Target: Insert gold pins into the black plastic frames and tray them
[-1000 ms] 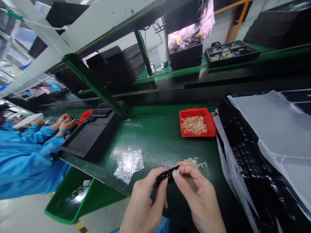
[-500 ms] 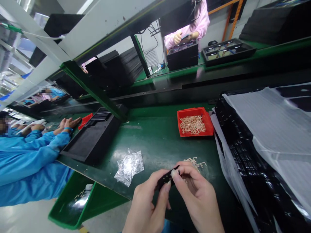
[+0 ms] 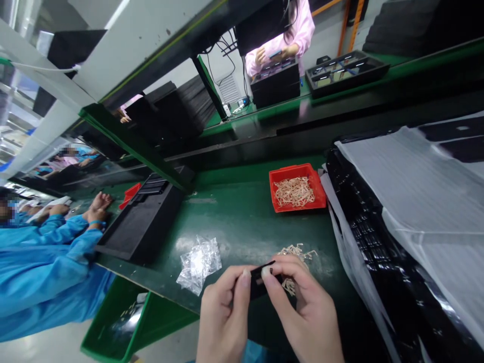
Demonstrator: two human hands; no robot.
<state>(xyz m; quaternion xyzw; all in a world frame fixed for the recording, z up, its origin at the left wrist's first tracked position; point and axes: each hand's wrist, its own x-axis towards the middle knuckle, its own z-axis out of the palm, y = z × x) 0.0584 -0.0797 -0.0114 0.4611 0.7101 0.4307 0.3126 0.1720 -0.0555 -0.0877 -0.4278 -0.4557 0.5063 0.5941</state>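
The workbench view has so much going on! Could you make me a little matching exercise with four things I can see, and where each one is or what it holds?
Things
1. red tray
2. clear plastic
3. black part
4. green bin

Places and states
A. between the fingers of the left hand and right hand
B. lower than the benchtop
C. filled with pale strips
D. crumpled on the benchtop

Pairs: 1-C, 2-D, 3-A, 4-B
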